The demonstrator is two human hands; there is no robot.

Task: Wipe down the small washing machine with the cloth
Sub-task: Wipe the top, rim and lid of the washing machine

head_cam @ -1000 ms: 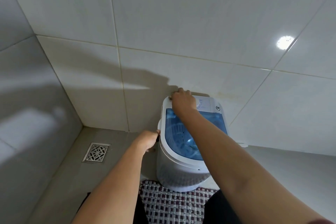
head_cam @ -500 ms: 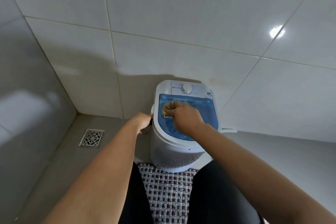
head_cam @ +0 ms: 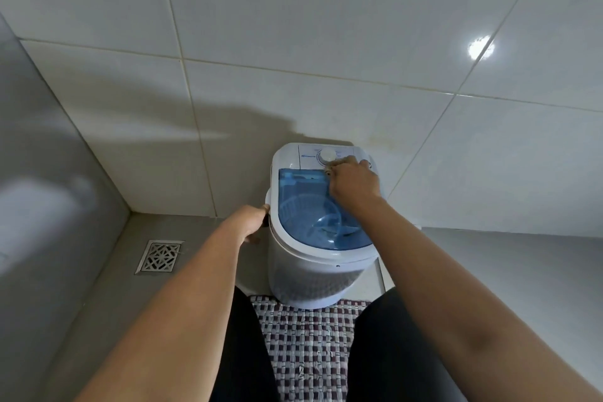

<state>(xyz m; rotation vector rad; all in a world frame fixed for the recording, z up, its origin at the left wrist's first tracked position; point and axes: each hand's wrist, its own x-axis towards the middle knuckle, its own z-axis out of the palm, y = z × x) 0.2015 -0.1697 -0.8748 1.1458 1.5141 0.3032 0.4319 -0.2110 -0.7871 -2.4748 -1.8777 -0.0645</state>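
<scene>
A: Against the back wall, in the tiled corner, sits the small washing machine (head_cam: 321,225). Why's the left hand (head_cam: 249,222) on its side?

B: Bracing it, I'd say. Fingers curl round the rim by the left edge, closed on the body, so the tub doesn't shift w/ the rubbing.

A: And the right hand (head_cam: 354,181)?

B: Fisted at the top right, where the blue lid (head_cam: 313,206) meets the white control panel, just beside the dial (head_cam: 327,156). It's bunched tight round sth.

A: The cloth (head_cam: 328,171)?

B: Probably. Only a small pale scrap shows at the knuckles, so I can't be sure how much of it is in the grip. Pressing down w/ a closed fist makes sense for scrubbing the seam.

A: Surface?

B: Grey floor (head_cam: 107,274), smooth; a metal drain grate (head_cam: 160,256) well apart on the left. A woven checked mat (head_cam: 308,346) lies in front, touching the machine's base, between the person's knees.

A: Room?

B: Pale glossy wall tiles (head_cam: 293,26), a lamp glare upper right. Tight corner, so reach to the machine's back and far side looks awkward.
</scene>
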